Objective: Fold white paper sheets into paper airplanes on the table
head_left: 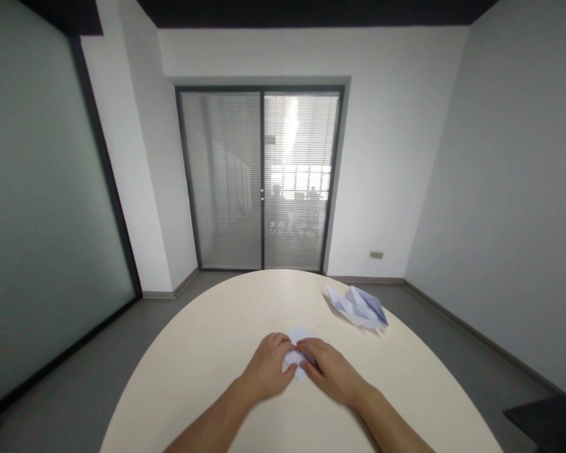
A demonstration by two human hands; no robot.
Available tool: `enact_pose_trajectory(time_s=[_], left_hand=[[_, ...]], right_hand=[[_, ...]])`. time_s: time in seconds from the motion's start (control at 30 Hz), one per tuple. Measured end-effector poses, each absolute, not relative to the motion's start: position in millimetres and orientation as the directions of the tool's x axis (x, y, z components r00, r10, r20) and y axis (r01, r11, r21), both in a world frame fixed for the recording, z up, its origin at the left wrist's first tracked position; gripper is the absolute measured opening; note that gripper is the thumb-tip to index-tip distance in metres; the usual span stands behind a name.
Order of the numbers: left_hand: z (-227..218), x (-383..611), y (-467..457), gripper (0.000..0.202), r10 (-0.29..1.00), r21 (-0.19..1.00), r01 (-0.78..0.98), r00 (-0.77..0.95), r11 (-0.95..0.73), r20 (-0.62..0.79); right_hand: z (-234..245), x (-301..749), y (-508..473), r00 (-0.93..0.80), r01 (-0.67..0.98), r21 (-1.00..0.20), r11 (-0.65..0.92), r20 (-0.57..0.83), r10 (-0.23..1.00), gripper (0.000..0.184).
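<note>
A small white sheet of folded paper (299, 331) lies on the table in front of me, its top and bottom corners pointing away from and toward me. On its left side, my left hand (271, 366) has its fingers curled and its thumb on the near part of the paper. From the right, my right hand (332, 368) holds the same paper, fingertips on the upper part and thumb lower down. The fingertips of both hands almost meet over the middle. Parts of the paper's sides are hidden under the fingers.
A larger folded paper piece (358, 306), creased with raised flaps, rests near the far right edge of the round cream table (207, 352). Beyond stand a glass door with blinds (261, 182) and white walls. A dark flat object (547, 418) is at the lower right.
</note>
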State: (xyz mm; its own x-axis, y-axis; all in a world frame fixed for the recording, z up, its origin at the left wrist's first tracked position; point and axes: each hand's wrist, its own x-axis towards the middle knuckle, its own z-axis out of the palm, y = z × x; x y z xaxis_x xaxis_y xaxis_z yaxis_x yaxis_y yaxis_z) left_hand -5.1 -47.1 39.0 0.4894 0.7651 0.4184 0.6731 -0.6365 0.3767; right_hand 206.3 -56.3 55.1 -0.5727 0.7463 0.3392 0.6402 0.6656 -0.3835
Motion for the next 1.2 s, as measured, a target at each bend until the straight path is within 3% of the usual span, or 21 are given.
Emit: enact_pose_trajectory(time_s=[0.17, 0.3, 0.5, 0.7, 0.93, 1.2], left_hand=[[39.8, -5.6, -48.6, 0.032, 0.781, 0.443, 0.644, 0.487, -0.624, 0.392], [41.3, -7.0, -46.8, 0.033, 0.770, 0.465, 0.614, 0.510, -0.638, 0.382], [44.4, -7.7, -45.6, 0.023, 0.756, 0.478, 0.586, 0.519, -0.654, 0.399], [48.2, -7.5, -47.1, 0.021, 0.745, 0.480, 0.569, 0.527, -0.667, 0.410], [46.3, -6.6, -45.5, 0.023, 0.745, 0.482, 0.569, 0.534, -0.666, 0.399], [50.0, -4.9, -48.2, 0.018, 0.737, 0.458, 0.578, 0.536, -0.676, 0.412]], right_hand=[[49.4, 212.6, -53.6, -0.519, 0.743, -0.384, 0.549, 0.188, 0.834, 0.058], [56.5, 211.9, -56.1, -0.513, 0.763, -0.388, 0.517, 0.123, 0.850, 0.063], [65.4, 209.9, -57.4, -0.503, 0.695, -0.429, 0.578, 0.285, 0.816, 0.043], [64.4, 210.3, -56.2, -0.479, 0.702, -0.437, 0.562, 0.294, 0.827, 0.040], [55.0, 214.6, -52.2, -0.517, 0.771, -0.377, 0.513, 0.099, 0.850, 0.077], [57.1, 212.2, -51.5, -0.511, 0.785, -0.368, 0.498, 0.070, 0.857, 0.079]])
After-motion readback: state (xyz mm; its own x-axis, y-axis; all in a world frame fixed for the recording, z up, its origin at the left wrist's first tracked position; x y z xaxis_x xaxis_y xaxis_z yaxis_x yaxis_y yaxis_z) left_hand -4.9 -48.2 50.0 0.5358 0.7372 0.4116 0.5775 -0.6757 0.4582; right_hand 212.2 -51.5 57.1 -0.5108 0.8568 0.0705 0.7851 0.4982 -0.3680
